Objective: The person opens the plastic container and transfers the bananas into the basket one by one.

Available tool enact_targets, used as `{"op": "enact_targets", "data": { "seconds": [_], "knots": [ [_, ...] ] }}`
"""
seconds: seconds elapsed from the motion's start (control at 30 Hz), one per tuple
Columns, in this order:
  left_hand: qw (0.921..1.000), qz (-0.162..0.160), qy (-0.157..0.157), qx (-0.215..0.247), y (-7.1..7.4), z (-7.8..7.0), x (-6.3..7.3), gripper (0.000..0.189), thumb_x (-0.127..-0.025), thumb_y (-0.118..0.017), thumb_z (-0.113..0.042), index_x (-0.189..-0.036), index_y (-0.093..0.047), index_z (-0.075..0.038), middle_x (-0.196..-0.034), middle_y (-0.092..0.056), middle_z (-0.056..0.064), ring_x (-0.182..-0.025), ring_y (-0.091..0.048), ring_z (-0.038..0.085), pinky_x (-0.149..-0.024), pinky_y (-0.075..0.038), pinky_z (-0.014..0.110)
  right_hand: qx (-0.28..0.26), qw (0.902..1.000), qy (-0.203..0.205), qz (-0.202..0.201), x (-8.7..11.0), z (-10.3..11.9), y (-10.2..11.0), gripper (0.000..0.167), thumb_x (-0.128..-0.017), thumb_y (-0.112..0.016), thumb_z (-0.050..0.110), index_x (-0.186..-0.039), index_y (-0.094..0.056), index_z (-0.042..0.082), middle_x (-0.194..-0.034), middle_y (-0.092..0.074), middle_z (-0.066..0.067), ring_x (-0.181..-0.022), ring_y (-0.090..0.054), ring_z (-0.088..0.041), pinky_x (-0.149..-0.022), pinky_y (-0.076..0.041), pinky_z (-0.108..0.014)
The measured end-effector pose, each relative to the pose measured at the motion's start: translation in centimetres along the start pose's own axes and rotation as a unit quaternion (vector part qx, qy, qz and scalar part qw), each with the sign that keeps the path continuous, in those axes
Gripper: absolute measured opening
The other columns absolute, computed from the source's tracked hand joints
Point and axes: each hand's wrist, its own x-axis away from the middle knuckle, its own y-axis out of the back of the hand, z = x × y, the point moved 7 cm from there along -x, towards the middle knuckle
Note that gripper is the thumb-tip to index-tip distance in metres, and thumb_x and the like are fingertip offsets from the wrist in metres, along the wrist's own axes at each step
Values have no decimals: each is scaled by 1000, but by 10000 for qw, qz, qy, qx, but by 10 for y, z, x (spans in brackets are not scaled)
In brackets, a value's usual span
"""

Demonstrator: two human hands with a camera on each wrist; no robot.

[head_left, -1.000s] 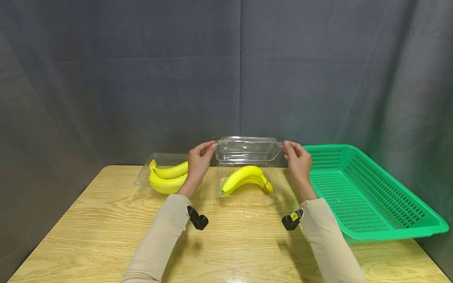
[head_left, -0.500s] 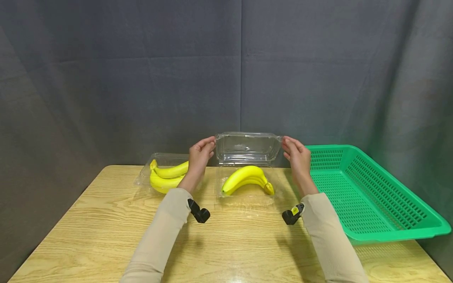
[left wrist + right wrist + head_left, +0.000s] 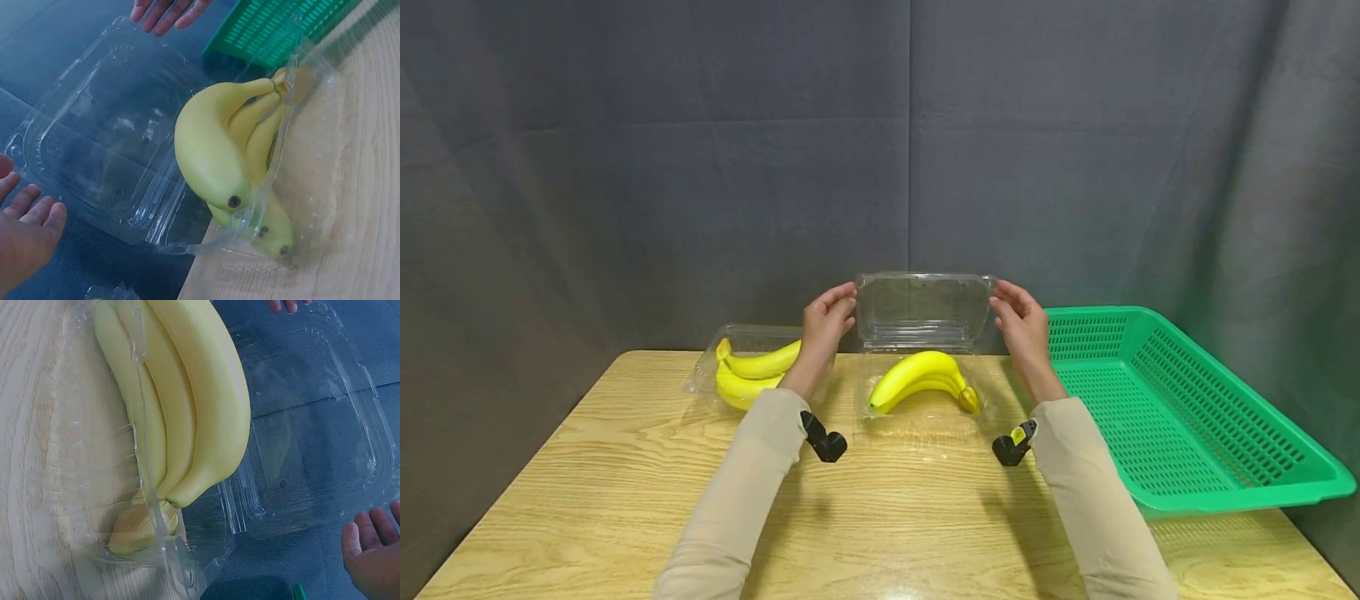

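Bananas (image 3: 921,379) in a container (image 3: 922,312) on the table (image 3: 910,508), basket (image 3: 1216,408) right, second container (image 3: 760,334) left.

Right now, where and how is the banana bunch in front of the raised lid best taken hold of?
I would probably grip the banana bunch across its curved middle, coming from above and the near side: it is thickest there, narrowing toward the stem, and the raised lid stands behind it, leaving the top uncovered.

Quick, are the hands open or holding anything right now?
Left hand: open, at one side of the clear lid.
Right hand: open, at the lid's other side.
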Motion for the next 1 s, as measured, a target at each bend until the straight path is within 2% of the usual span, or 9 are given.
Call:
{"op": "enact_targets", "data": {
  "seconds": [0.13,0.37,0.63,0.83,1.0],
  "knots": [
    [9997,168,63,-154,-4,0,-4,41,-98,-54,-6,-138,-53,-4,-138,-53,10,-125,-50,22,-100,-43,43,58,10000,11,57,-3,-2,-1,41,-97,-59,12,-137,-53,6,-133,-56,-13,-116,-54,-23,-97,-45,-39],
    [9984,365,205,-369,-8,6,-8,47,-98,-53,-6,-144,-45,-5,-144,-46,12,-128,-47,26,-101,-41,46,203,9993,-132,286,-6,-11,-5,45,-98,-58,12,-141,-48,6,-137,-52,-14,-121,-50,-27,-100,-43,-41],
    [9924,693,833,-576,-9,22,-7,56,-99,-53,-12,-151,-33,-8,-152,-34,13,-137,-35,27,-105,-36,49,287,9972,-482,488,-4,-25,-9,48,-98,-57,11,-144,-44,4,-138,-49,-17,-123,-49,-29,-100,-41,-42],
    [9901,764,1025,-575,-11,29,-6,58,-98,-55,-12,-151,-31,-9,-154,-31,13,-139,-32,28,-105,-36,50,351,9951,-670,639,-4,-34,-12,50,-98,-56,10,-145,-41,2,-142,-45,-19,-128,-44,-31,-101,-40,-46],
    [9898,708,1077,-599,-10,31,-4,57,-99,-54,-12,-151,-32,-9,-153,-30,13,-138,-32,29,-105,-36,50,620,9922,-828,700,-3,-40,-12,51,-97,-56,10,-145,-41,2,-143,-44,-20,-128,-44,-32,-100,-41,-45]
  ]
}}
